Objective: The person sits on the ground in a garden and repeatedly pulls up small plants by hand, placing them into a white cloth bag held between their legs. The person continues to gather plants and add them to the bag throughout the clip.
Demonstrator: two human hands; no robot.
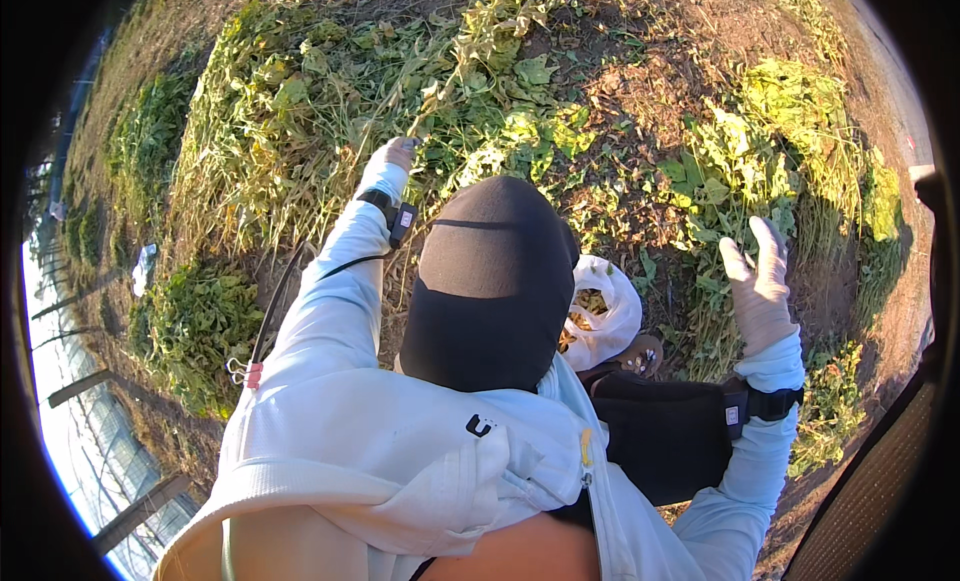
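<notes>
My left hand [393,155], in a pale glove with dark fingertips, reaches forward and is closed around the lower end of a long, drying plant stem [450,78]. Yellowed leaves hang along this stem, which slants up to the right. My right hand [761,288], also gloved, is raised at the right with its thumb and fingers apart and nothing in it. Between my knees stands an open white plastic bag [621,311] holding yellow-brown pods or dry leaves, partly hidden by my dark-clothed knee [487,281].
A large heap of cut leafy plants [262,123] covers the ground ahead and left. Another pile [795,131] lies at the right, and a smaller green one [199,330] at my left. Wooden bars and sheeting [97,431] border the far left. A black cable [277,303] runs along my left arm.
</notes>
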